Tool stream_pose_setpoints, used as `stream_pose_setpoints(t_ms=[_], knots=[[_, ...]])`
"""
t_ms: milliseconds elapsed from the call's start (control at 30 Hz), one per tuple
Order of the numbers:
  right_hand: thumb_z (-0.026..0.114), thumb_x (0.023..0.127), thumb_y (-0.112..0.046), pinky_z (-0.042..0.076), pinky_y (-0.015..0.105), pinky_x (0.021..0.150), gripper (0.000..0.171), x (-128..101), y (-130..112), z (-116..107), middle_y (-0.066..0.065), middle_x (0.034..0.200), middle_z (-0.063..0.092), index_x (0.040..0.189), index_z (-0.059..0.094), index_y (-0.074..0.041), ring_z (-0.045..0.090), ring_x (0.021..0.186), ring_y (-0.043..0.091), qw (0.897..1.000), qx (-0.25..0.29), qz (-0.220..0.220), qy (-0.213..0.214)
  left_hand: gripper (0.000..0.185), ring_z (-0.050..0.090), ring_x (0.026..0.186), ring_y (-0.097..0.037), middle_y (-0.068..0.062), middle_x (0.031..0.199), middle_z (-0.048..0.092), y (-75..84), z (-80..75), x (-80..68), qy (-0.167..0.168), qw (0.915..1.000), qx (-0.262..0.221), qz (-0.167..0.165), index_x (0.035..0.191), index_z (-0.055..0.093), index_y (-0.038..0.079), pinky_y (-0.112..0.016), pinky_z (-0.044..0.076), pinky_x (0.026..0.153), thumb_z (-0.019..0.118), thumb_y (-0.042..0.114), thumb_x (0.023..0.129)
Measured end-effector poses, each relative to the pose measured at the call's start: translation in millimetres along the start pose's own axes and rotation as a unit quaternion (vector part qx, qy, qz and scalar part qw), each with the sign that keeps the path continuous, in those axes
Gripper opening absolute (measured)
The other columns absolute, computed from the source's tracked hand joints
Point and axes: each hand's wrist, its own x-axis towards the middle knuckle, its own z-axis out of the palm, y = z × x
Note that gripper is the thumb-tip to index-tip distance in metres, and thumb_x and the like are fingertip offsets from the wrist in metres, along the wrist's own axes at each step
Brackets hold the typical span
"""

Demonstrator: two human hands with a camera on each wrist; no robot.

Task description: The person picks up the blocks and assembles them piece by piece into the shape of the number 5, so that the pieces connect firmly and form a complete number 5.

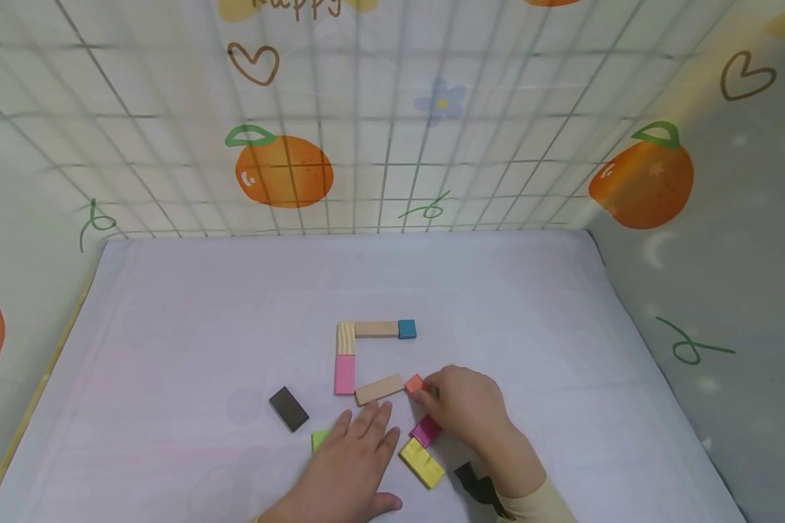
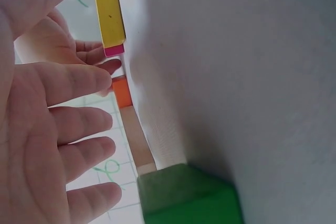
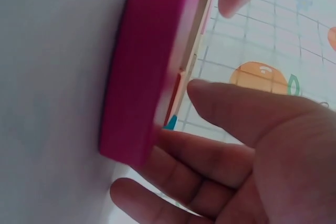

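My right hand (image 1: 471,407) pinches a small orange block (image 1: 414,384) between thumb and fingers, at the right end of a slanted plain wooden block (image 1: 379,390). That wooden block's left end meets the foot of a pink block (image 1: 344,375). My left hand (image 1: 347,465) is spread palm down just below the wooden block, its fingers straight and gripping nothing. It partly covers a green block (image 1: 320,439), which looms large in the left wrist view. Beneath the right hand lies a magenta block (image 3: 144,72), touching a yellow block (image 1: 421,463).
Above the pink block are a striped wooden block (image 1: 346,338), another plain block (image 1: 376,330) and a blue cube (image 1: 407,329), joined at a corner. A dark block (image 1: 289,409) lies left. A black piece (image 1: 474,483) sits by the right wrist. Patterned cloth (image 1: 366,131) hangs behind the white surface.
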Motion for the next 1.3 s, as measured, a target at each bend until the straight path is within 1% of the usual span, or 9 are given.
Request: stream_pose_setpoints(t_ms=[167, 433, 667, 767, 933, 1000, 1133, 1233, 1300], knots=[[0.077, 0.087, -0.041, 0.05, 0.03, 0.062, 0.024, 0, 3, -1, -0.005, 0.086, 0.072, 0.099, 0.081, -0.02, 0.056, 0.071, 0.011, 1.0, 0.005, -0.008, 0.001, 0.088, 0.022, 0.155, -0.023, -0.004, 0.167, 0.029, 1.3, -0.3, 1.3, -0.015, 0.9999, -0.002, -0.001, 0.152, 0.047, 0.024, -0.051, 0.032, 0.12, 0.051, 0.081, 0.085], [0.077, 0.087, -0.041, 0.055, 0.033, 0.068, 0.026, 0, 5, 0, -0.003, 0.093, 0.074, 0.102, 0.081, -0.021, 0.059, 0.076, 0.012, 1.0, 0.005, -0.009, 0.0, 0.088, 0.024, 0.155, -0.023, -0.004, 0.166, 0.03, 1.0, -1.3, 0.6, -0.013, 0.9999, -0.001, 0.001, 0.151, 0.047, 0.024, -0.052, 0.033, 0.119, 0.051, 0.081, 0.085], [0.077, 0.086, -0.046, 0.05, 0.03, 0.063, 0.03, 0, 5, 0, -0.004, 0.091, 0.074, 0.102, 0.081, -0.021, 0.056, 0.073, 0.011, 1.0, 0.003, -0.01, -0.002, 0.088, 0.029, 0.153, -0.026, -0.009, 0.164, 0.034, -1.6, 2.6, -2.5, 0.032, 0.9995, 0.005, -0.003, 0.149, 0.051, 0.019, -0.052, 0.036, 0.117, 0.055, 0.079, 0.084], [0.076, 0.087, -0.046, 0.051, 0.03, 0.064, 0.032, -1, 7, -2, -0.004, 0.09, 0.073, 0.106, 0.08, -0.021, 0.057, 0.073, 0.012, 1.0, 0.003, -0.012, -0.003, 0.088, 0.03, 0.152, -0.027, -0.009, 0.163, 0.036, -2.9, 2.4, -3.5, 0.038, 0.9992, -0.001, -0.008, 0.149, 0.051, 0.018, -0.053, 0.036, 0.117, 0.056, 0.078, 0.085], [0.07, 0.09, -0.047, 0.059, 0.045, 0.082, 0.044, -15, 15, -8, 0.002, 0.11, 0.076, 0.123, 0.073, -0.019, 0.071, 0.098, 0.024, 1.0, -0.006, 0.005, 0.029, 0.089, 0.03, 0.153, -0.025, -0.007, 0.164, 0.035, -1.7, -0.4, -3.3, 0.023, 0.9994, -0.014, -0.022, 0.151, 0.047, 0.021, -0.053, 0.035, 0.118, 0.057, 0.078, 0.084], [0.07, 0.09, -0.047, 0.058, 0.051, 0.088, 0.045, -24, 19, -10, 0.004, 0.116, 0.075, 0.124, 0.073, -0.018, 0.071, 0.108, 0.027, 0.999, -0.004, 0.018, 0.041, 0.09, 0.029, 0.153, -0.024, -0.004, 0.165, 0.032, 1.0, -0.2, -1.6, 0.011, 0.9998, -0.015, -0.005, 0.154, 0.043, 0.023, -0.053, 0.035, 0.118, 0.055, 0.079, 0.084], [0.074, 0.088, -0.044, 0.06, 0.043, 0.078, 0.037, -39, 24, -7, -0.001, 0.1, 0.077, 0.115, 0.078, -0.019, 0.072, 0.089, 0.02, 0.999, 0.012, 0.023, 0.045, 0.086, 0.027, 0.154, -0.02, 0.001, 0.166, 0.03, 9.6, 2.2, 2.1, -0.001, 0.9973, -0.006, 0.074, 0.158, 0.034, 0.028, -0.051, 0.038, 0.116, 0.048, 0.078, 0.089], [0.076, 0.087, -0.042, 0.057, 0.034, 0.07, 0.031, -47, 24, 1, -0.009, 0.088, 0.075, 0.111, 0.08, -0.023, 0.066, 0.075, 0.008, 0.999, 0.026, -0.005, 0.041, 0.08, 0.028, 0.154, -0.019, 0.006, 0.165, 0.032, 13.9, 4.7, 4.2, -0.007, 0.9913, 0.0, 0.131, 0.156, 0.036, 0.034, -0.05, 0.041, 0.114, 0.042, 0.079, 0.09], [0.078, 0.086, -0.042, 0.052, 0.028, 0.066, 0.032, -51, 25, 7, -0.014, 0.082, 0.071, 0.114, 0.079, -0.025, 0.058, 0.068, 0.003, 0.998, 0.023, -0.034, 0.039, 0.078, 0.029, 0.153, -0.018, 0.009, 0.163, 0.034, 14.7, 7.0, 5.0, -0.011, 0.9887, 0.0, 0.15, 0.154, 0.04, 0.036, -0.05, 0.042, 0.113, 0.039, 0.08, 0.09]])
